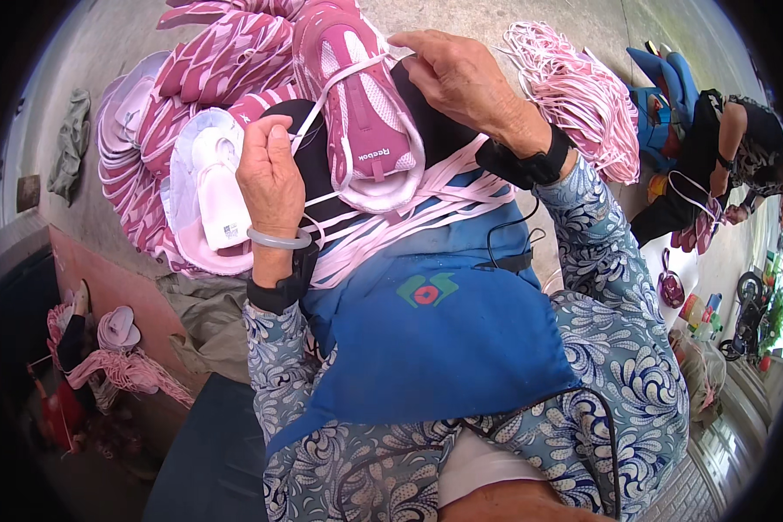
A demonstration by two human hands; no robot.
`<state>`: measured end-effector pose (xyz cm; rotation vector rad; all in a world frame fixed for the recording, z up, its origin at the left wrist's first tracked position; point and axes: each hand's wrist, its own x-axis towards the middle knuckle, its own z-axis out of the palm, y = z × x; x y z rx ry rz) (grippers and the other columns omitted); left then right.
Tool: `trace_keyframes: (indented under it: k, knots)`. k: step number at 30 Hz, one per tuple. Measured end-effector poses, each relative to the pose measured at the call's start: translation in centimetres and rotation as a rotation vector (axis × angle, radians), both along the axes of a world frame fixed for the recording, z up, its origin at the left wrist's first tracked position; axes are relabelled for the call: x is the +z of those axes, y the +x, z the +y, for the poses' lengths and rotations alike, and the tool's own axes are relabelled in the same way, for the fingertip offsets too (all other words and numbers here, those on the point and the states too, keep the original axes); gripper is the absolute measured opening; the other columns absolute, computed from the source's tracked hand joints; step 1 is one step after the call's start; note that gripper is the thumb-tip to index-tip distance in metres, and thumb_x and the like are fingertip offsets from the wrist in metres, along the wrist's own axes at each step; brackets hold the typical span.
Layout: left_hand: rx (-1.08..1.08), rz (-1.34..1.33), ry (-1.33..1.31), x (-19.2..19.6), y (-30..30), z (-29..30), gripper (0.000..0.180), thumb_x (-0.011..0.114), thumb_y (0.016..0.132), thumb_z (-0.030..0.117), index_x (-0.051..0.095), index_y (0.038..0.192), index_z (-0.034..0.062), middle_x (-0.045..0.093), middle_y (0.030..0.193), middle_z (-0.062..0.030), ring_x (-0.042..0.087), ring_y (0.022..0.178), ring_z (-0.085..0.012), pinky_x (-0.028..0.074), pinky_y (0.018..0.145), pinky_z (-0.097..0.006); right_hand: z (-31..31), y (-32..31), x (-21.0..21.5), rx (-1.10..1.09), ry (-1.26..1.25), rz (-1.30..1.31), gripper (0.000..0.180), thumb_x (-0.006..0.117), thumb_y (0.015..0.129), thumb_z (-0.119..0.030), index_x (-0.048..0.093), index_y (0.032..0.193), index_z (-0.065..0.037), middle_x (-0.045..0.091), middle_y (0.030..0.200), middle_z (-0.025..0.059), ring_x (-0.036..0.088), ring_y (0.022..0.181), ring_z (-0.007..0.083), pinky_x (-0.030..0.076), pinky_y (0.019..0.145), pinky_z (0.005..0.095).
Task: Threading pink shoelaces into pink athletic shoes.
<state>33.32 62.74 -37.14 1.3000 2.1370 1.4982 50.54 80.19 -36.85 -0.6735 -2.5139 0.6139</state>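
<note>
A pink and white shoe upper (376,130) rests across my knees, its tongue facing up and its heel opening toward me. A white shoelace (340,76) crosses the upper near its toe. On the left side of the upper, my left hand (271,178) is closed, with the lace running to its fingers. Over the upper's right edge, my right hand (471,85) pinches the other stretch of lace between thumb and forefinger. Loose pale pink laces (426,198) lie on my lap over a blue apron (444,322), below the upper's heel.
Stacked pink uppers (202,70) fill the area left of my knees, with a pale-lined upper (204,187) nearest. A thick bundle of pink laces (574,100) lies to the right. Beyond it, another person (722,157) holds pink uppers. More laces (130,370) hang at the lower left.
</note>
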Motion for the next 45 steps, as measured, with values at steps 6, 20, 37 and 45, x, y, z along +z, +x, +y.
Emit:
trace_keyframes:
  k: [6, 20, 37, 45]
  knots:
    - [-0.114, 0.214, -0.254, -1.7, -1.4, 3.7, 0.020, 0.048, 0.090, 0.007, 0.056, 0.107, 0.0007, 0.064, 0.098, -0.0199, 0.063, 0.091, -0.0362, 0.050, 0.077, -0.040, 1.0, -3.6, -1.6, 0.048, 0.264, -0.227, 0.020, 0.056, 0.087, -0.018, 0.064, 0.103, -0.008, 0.061, 0.088, 0.0135, 0.064, 0.076, 0.0292, 0.052, 0.063, 0.0371]
    - [0.015, 0.296, -0.248, 1.6, -6.1, 6.8, 0.018, 0.059, 0.087, 0.020, 0.066, 0.093, 0.0047, 0.068, 0.085, -0.0133, 0.066, 0.080, -0.0278, 0.050, 0.072, -0.033, 5.0, -2.8, 3.9, 0.038, 0.247, 0.112, 0.014, 0.058, 0.083, -0.015, 0.057, 0.089, -0.003, 0.054, 0.076, 0.0175, 0.057, 0.070, 0.0359, 0.046, 0.060, 0.0422]
    - [-0.133, 0.007, -0.017, -1.1, 5.7, 1.0, 0.012, 0.066, 0.079, 0.002, 0.055, 0.084, 0.0023, 0.052, 0.073, -0.0044, 0.051, 0.061, -0.0127, 0.044, 0.057, -0.027, -0.7, 4.3, 1.8, 0.092, -0.087, -0.104, 0.016, 0.055, 0.091, -0.015, 0.062, 0.098, -0.002, 0.063, 0.081, 0.0111, 0.062, 0.070, 0.0204, 0.050, 0.064, 0.0285]
    - [0.019, -0.384, -0.074, -1.3, 1.4, 1.8, 0.016, 0.054, 0.092, 0.014, 0.063, 0.095, 0.0006, 0.059, 0.073, -0.0030, 0.053, 0.064, -0.0084, 0.044, 0.060, -0.023, -1.3, 2.0, 1.6, 0.093, -0.114, -0.083, 0.017, 0.055, 0.088, -0.015, 0.064, 0.094, -0.002, 0.064, 0.081, 0.0148, 0.062, 0.073, 0.0286, 0.050, 0.068, 0.0342]
